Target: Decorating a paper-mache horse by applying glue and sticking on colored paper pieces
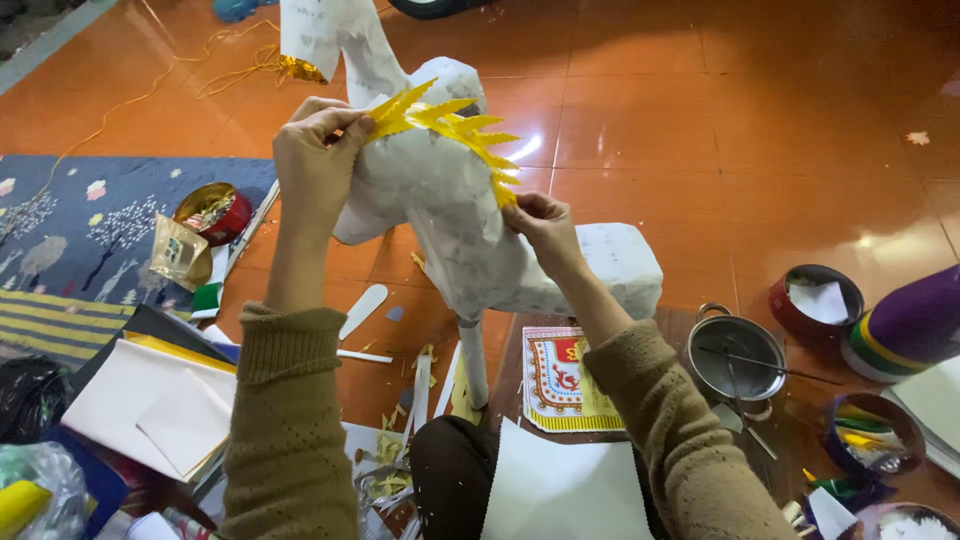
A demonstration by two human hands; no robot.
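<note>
Here my left hand [318, 150] and right hand [540, 222] pinch the flimsy yellow fringe [455, 130] against the light, hollow-looking white paper animal [450, 220], probably best gripped at its neck.

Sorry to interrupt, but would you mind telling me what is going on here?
A person is pressing a yellow fringed paper strip along the neck of a white papier-mâché animal figure. The left hand pinches the strip's upper end; the right hand holds its lower end. A metal pot and paper sheets lie nearby on the floor.

Both hands [318, 160] [540, 222] on yellow fringe [455, 135] of white paper horse [440, 200]
</note>
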